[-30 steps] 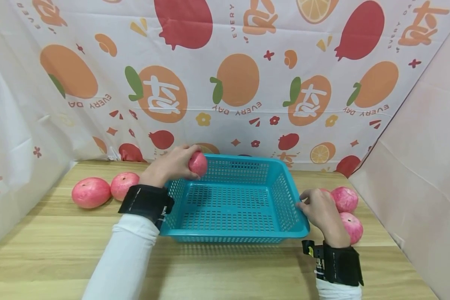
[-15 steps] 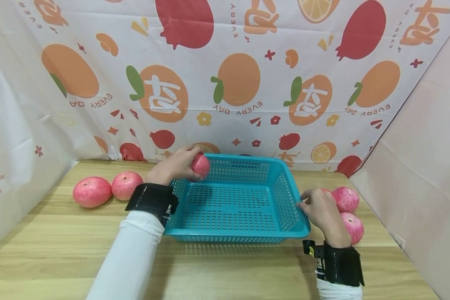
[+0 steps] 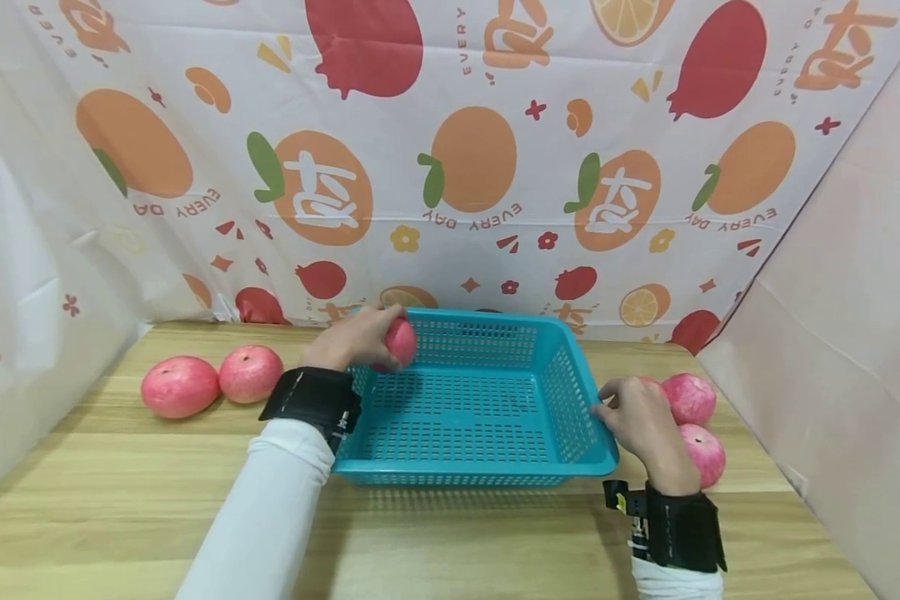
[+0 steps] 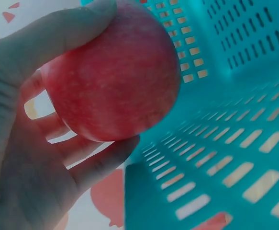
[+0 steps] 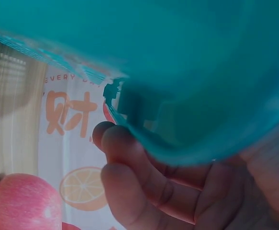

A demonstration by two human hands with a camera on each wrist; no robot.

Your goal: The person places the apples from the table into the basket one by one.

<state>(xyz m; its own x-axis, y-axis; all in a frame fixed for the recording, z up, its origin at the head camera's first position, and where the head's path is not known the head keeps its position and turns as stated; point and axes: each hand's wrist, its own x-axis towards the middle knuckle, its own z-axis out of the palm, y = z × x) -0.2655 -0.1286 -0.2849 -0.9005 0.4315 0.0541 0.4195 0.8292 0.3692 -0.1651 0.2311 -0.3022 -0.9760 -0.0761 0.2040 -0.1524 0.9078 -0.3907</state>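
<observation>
My left hand [image 3: 356,337] holds a red apple [image 3: 401,343] inside the back left part of a turquoise plastic basket [image 3: 457,423]. In the left wrist view the thumb and fingers lie around the apple [image 4: 115,76], with the slotted basket wall beside it. My right hand [image 3: 640,421] grips the basket's right rim; from the right wrist its curled fingers [image 5: 129,191] show under the rim [image 5: 187,155]. No other apple shows on the basket's floor.
Two apples, one [image 3: 180,387] beside another [image 3: 251,374], lie left of the basket on the wooden table [image 3: 120,517]. By my right hand are an apple [image 3: 688,398], a nearer apple [image 3: 703,454] and one mostly hidden. A fruit-printed curtain [image 3: 472,275] hangs behind.
My left hand has shifted a little right and lower with the apple, further into the basket. The right hand and the basket's right end stay where they were.
</observation>
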